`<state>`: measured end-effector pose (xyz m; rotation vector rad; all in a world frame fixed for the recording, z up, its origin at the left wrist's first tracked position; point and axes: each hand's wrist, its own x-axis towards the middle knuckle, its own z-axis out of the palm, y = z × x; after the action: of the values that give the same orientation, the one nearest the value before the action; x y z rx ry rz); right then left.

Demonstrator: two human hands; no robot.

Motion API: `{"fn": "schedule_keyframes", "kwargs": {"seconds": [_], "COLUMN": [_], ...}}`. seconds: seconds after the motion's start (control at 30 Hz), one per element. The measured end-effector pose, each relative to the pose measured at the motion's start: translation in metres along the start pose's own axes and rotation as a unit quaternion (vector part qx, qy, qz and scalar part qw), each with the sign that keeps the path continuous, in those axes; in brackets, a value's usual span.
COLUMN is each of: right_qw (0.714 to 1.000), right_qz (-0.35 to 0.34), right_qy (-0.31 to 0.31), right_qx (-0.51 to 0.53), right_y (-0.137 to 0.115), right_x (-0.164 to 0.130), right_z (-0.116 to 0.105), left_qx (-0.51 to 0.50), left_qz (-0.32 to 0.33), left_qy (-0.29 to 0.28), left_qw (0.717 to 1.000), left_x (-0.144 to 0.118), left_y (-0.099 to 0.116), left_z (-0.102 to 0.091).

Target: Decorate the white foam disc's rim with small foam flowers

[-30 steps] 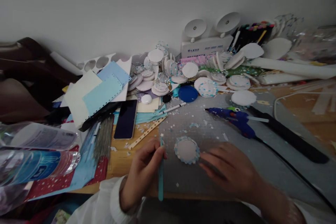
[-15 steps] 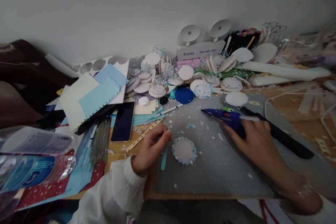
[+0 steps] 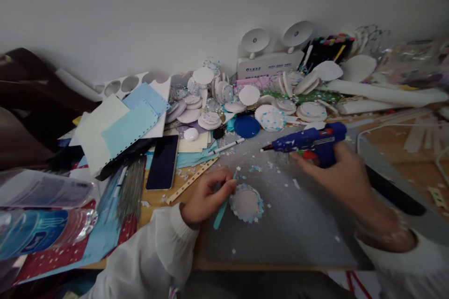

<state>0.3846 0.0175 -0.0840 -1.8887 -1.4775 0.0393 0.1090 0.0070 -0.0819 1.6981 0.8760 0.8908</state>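
My left hand (image 3: 209, 195) is closed around a slim teal stick (image 3: 220, 216) with a rounded lower end. At its upper tip, a small white star (image 3: 238, 168) shows; I cannot tell whether the stick carries it. Just right of that hand lies a round white disc (image 3: 246, 203) edged with pale blue and white stars, flat on the grey cutting mat (image 3: 280, 238). In my right hand (image 3: 345, 182) is a blue glue gun (image 3: 308, 142), raised above the mat, its dark nozzle pointing left. The fingers wrap its handle.
Behind the mat, white discs (image 3: 249, 95) are piled near a twin-lamp emergency light (image 3: 270, 63). A blue lid (image 3: 247, 126) and a pen (image 3: 226, 146) lie nearer. Leftward are a phone (image 3: 162, 162), wire stems (image 3: 132, 191) and plastic bottles (image 3: 45, 229). A black bar (image 3: 396, 191) lies right.
My right hand has closed on the glue gun and lifted it off the mat. My left hand has shifted slightly right, tilting the teal stick's tip toward the disc.
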Motion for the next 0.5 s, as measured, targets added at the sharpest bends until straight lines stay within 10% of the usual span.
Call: {"fn": "schedule_keyframes", "kwargs": {"seconds": [0.5], "right_qw": [0.993], "right_qz": [-0.086], "right_qy": [-0.076], "right_qx": [0.040], "right_y": [0.004], "right_x": [-0.029], "right_z": [0.009], "left_qx": [0.006], "left_qz": [0.007], "left_qy": [-0.042], "left_qw": [0.999], "left_x": [-0.006], "left_y": [0.008], "left_z": [0.001]}}
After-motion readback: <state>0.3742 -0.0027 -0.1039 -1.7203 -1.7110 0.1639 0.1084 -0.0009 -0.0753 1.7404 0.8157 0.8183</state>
